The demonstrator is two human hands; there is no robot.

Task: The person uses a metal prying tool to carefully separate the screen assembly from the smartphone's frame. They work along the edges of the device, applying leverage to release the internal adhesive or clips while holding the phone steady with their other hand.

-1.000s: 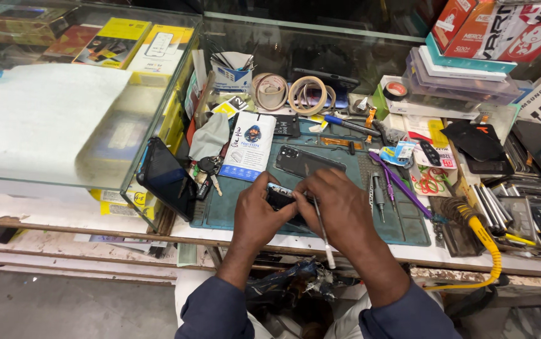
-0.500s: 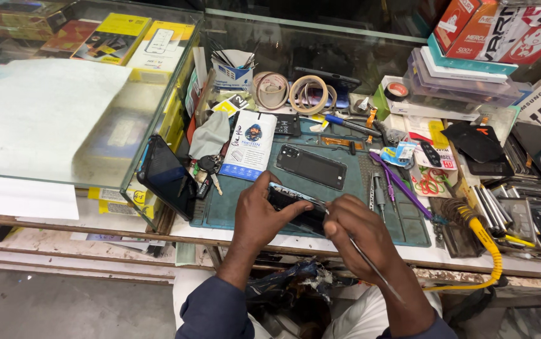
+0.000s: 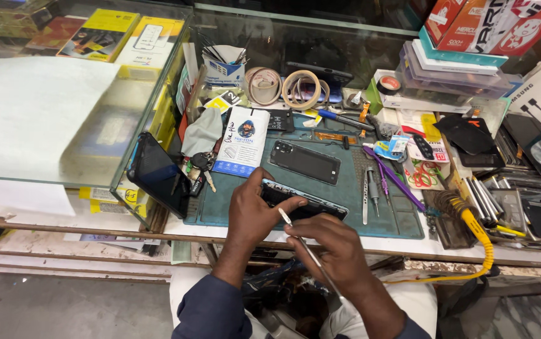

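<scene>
Head view: the left hand [image 3: 253, 213] closes thumb and fingers around the near-left end of a dark, slim rectangular phone body with a pale metal rim [image 3: 305, 202], which lies on the green work mat [image 3: 402, 220] near its front edge. The right hand [image 3: 338, 248] pinches a thin silver metal pry tool [image 3: 300, 242] between thumb and forefinger, fingers curled tight; the tip touches the phone's near edge, just at the left thumb.

Risks, as a judgement: the tip sits so close to the left thumb that a slip under pressure could jab it. Levering too steeply could crack or bend the phone's rim. The phone lies close to the mat's front edge, at six o'clock of the mat, so a hard push could slide it off into the lap.

At twelve o'clock of the held phone lies a separate black rectangular back cover [image 3: 305, 162], apart from it. At three o'clock lie purple-handled tweezers [image 3: 393, 177], clear of both hands.
</scene>
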